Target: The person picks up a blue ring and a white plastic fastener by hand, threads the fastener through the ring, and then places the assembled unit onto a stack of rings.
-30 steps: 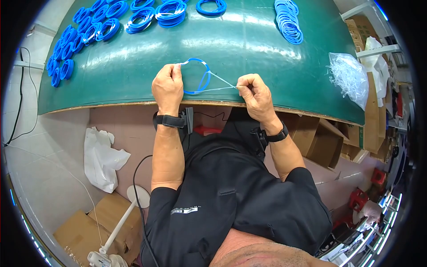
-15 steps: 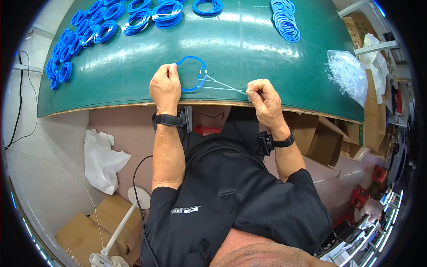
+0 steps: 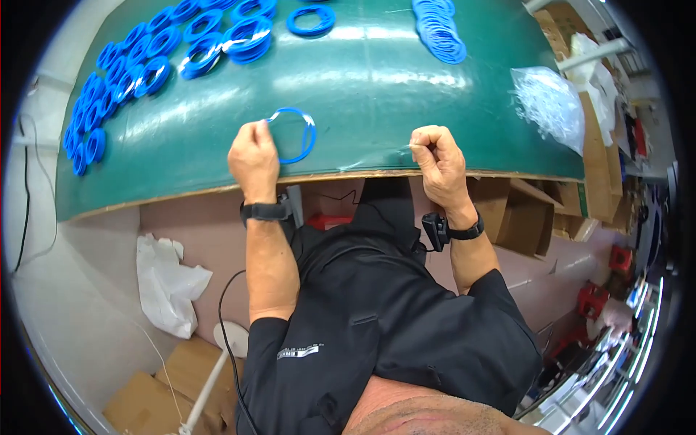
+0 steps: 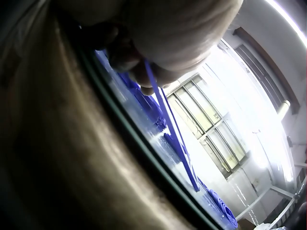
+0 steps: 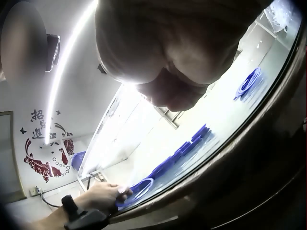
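Observation:
Near the table's front edge, my left hand (image 3: 254, 158) grips a thin blue ring (image 3: 313, 136) at its left side, thumb on top. The ring stands out to the right of the fist, over the green table (image 3: 348, 138). In the left wrist view the ring (image 4: 176, 136) hangs edge-on below the curled fingers. To the right, my right hand (image 3: 441, 165) pinches a thin, clear strip (image 3: 373, 157) between thumb and forefinger. That strip trails leftward as a blurred streak, its far end short of the ring.
Several bundles of blue rings (image 3: 152, 76) lie at the left and back. One flat blue coil (image 3: 310, 20) and a fanned row of lighter blue rings (image 3: 438, 32) sit farther back. A clear bag of strips (image 3: 551, 109) rests at the right edge. Cardboard boxes (image 3: 518, 217) stand below.
The clear strip, earlier stretched between the blue ring and my right hand, is now off the ring. My right hand has moved right; the left still holds the ring. The head view has shifted.

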`<move>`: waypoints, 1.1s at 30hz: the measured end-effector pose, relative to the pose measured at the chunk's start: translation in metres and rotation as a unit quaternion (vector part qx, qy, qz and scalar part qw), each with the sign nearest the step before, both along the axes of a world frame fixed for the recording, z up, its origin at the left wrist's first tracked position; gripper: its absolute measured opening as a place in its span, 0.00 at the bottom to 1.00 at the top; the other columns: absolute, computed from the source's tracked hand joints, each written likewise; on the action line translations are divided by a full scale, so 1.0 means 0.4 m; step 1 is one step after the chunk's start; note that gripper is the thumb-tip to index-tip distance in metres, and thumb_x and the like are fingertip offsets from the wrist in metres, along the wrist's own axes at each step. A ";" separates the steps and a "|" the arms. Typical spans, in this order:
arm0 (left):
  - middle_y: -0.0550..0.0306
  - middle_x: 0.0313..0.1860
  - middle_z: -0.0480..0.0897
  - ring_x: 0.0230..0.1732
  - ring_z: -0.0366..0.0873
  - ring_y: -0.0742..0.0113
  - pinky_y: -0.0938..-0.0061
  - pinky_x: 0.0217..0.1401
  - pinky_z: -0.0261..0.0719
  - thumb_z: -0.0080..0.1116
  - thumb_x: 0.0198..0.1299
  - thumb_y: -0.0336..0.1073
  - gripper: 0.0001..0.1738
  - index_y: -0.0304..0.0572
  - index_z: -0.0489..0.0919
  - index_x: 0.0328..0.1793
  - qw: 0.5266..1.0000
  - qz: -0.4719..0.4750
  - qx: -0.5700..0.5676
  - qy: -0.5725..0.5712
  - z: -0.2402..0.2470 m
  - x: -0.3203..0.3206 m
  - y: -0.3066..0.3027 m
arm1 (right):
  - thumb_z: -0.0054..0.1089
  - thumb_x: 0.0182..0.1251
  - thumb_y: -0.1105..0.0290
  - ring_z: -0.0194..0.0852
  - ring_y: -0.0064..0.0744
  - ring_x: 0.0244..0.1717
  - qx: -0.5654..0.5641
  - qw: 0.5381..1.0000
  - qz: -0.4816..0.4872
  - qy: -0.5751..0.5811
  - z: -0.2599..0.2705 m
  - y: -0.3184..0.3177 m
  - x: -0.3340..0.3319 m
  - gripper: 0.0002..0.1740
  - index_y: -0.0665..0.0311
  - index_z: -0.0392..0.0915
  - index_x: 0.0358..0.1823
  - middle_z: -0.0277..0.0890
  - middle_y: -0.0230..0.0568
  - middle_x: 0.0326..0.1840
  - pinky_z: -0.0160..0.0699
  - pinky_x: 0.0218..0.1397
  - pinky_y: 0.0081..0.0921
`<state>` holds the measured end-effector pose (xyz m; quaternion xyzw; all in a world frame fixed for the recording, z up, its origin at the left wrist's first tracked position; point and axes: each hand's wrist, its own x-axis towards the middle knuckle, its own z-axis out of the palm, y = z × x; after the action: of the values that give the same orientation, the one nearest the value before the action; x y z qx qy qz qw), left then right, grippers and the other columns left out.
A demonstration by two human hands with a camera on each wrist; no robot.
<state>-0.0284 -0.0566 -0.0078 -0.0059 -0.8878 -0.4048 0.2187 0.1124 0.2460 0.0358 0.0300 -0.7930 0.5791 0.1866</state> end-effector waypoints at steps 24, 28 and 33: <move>0.51 0.37 0.89 0.33 0.83 0.54 0.60 0.38 0.81 0.65 0.81 0.43 0.13 0.41 0.89 0.48 0.998 -0.031 -0.043 -0.029 -0.012 0.014 -0.003 | 0.66 0.78 0.73 0.90 0.36 0.35 0.156 0.776 -0.591 0.155 0.166 0.904 -0.016 0.06 0.68 0.79 0.44 0.87 0.43 0.36 0.89 0.42 0.35; 0.52 0.38 0.90 0.33 0.84 0.54 0.61 0.38 0.81 0.65 0.81 0.42 0.12 0.41 0.89 0.49 0.998 -0.033 -0.045 -0.025 -0.015 0.014 -0.003 | 0.66 0.76 0.73 0.89 0.46 0.41 0.367 0.689 -0.605 0.155 0.135 0.916 -0.017 0.05 0.66 0.80 0.45 0.88 0.48 0.39 0.88 0.48 0.46; 0.52 0.38 0.90 0.33 0.84 0.54 0.61 0.38 0.81 0.66 0.81 0.41 0.12 0.40 0.89 0.49 0.998 -0.031 -0.051 -0.029 -0.012 0.016 -0.002 | 0.69 0.70 0.72 0.87 0.52 0.49 0.514 0.674 -0.524 0.091 0.090 0.895 -0.019 0.04 0.61 0.85 0.43 0.88 0.45 0.46 0.85 0.54 0.48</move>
<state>-0.0222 -0.0574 -0.0125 -0.0327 -0.9125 -0.3659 0.1799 0.1049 0.6041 0.0718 -0.2466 -0.8305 -0.1178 0.4853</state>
